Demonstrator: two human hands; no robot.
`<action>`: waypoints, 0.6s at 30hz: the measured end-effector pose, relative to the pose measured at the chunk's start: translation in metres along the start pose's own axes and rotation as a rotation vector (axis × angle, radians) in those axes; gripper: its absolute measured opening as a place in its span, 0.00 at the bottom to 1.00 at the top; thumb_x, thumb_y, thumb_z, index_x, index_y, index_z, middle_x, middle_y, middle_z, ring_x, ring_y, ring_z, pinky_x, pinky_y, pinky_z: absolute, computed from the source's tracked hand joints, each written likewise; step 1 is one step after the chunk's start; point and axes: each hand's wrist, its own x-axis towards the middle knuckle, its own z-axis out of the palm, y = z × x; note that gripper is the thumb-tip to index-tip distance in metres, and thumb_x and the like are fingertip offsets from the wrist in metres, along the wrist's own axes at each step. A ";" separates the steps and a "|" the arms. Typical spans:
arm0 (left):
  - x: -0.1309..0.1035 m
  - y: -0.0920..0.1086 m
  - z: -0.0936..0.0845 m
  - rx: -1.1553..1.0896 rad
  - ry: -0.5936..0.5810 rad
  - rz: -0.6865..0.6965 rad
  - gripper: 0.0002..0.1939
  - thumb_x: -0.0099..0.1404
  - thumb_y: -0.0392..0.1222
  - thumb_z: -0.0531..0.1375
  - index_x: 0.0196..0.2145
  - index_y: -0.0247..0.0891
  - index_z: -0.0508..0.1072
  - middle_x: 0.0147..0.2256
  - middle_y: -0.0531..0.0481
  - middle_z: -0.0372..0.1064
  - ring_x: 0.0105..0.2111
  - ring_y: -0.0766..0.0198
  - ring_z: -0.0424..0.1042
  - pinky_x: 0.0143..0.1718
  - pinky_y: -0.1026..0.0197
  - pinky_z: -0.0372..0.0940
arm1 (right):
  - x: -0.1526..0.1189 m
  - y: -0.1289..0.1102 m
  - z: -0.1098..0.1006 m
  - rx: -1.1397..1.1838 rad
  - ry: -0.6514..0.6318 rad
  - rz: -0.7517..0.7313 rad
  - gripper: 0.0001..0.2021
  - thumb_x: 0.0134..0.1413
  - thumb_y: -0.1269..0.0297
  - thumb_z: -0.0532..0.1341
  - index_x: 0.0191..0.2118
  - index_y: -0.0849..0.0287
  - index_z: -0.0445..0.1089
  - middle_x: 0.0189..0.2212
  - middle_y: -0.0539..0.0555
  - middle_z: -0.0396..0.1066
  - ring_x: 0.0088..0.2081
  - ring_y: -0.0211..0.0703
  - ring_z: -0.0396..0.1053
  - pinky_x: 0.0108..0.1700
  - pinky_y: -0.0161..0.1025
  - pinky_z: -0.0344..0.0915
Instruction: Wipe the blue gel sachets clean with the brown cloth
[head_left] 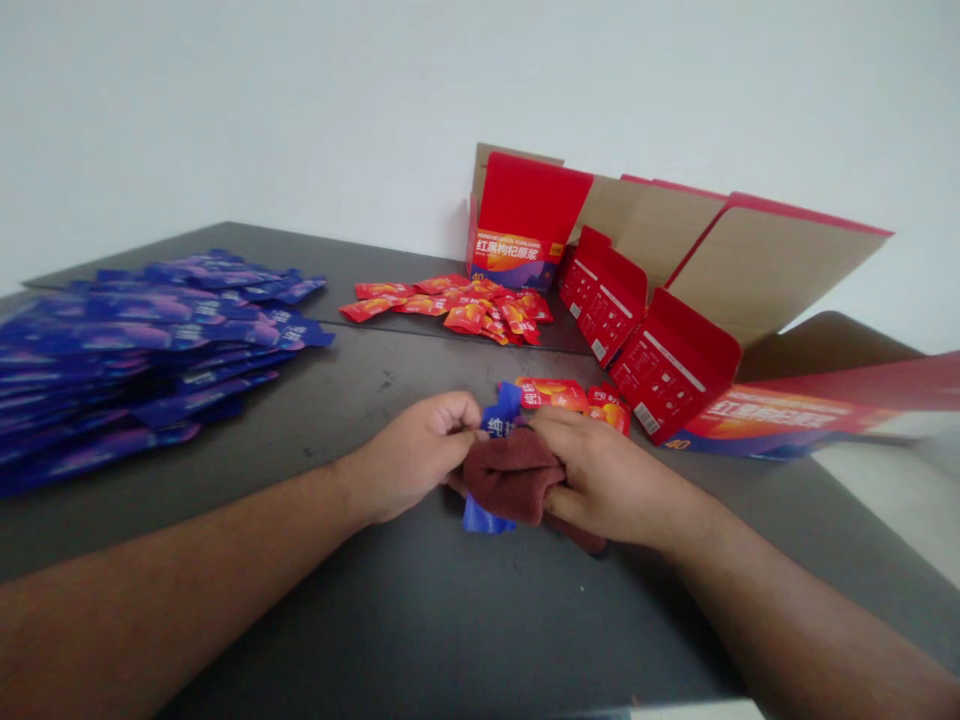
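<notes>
Near the middle of the dark table, my right hand point(600, 470) is closed around a folded brown cloth point(510, 475). The cloth presses over a blue sachet point(487, 518), whose two ends stick out above and below it. My left hand point(424, 450) pinches the left side of that sachet, thumb and forefinger together. Just beyond the hands lie a few red-orange sachets point(553, 393), partly hidden by my right hand.
A tall heap of blue sachets point(150, 350) covers the table's left side. A smaller pile of red-orange sachets point(457, 302) lies at the back middle. Several red cartons with raised flaps, among them an upright carton point(517, 255) and an open carton point(675, 360), line the right.
</notes>
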 end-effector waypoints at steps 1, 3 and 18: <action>0.000 0.000 0.000 -0.007 -0.002 0.001 0.16 0.62 0.44 0.71 0.33 0.38 0.67 0.25 0.57 0.69 0.23 0.69 0.72 0.24 0.67 0.68 | 0.000 0.000 0.000 0.003 -0.002 -0.009 0.09 0.52 0.76 0.63 0.36 0.56 0.65 0.37 0.52 0.71 0.38 0.44 0.68 0.40 0.40 0.62; -0.001 0.002 0.000 -0.004 -0.005 -0.019 0.18 0.62 0.47 0.72 0.34 0.38 0.67 0.27 0.55 0.71 0.24 0.66 0.74 0.25 0.64 0.70 | 0.000 0.001 0.001 -0.037 0.077 0.029 0.09 0.52 0.75 0.63 0.37 0.56 0.65 0.37 0.53 0.70 0.38 0.46 0.68 0.40 0.41 0.62; -0.001 0.001 0.000 0.006 -0.014 -0.039 0.16 0.61 0.44 0.72 0.35 0.38 0.68 0.27 0.55 0.73 0.25 0.64 0.76 0.27 0.62 0.73 | 0.002 0.002 0.000 -0.056 0.149 0.068 0.09 0.53 0.74 0.64 0.40 0.58 0.68 0.38 0.54 0.71 0.39 0.47 0.69 0.41 0.41 0.63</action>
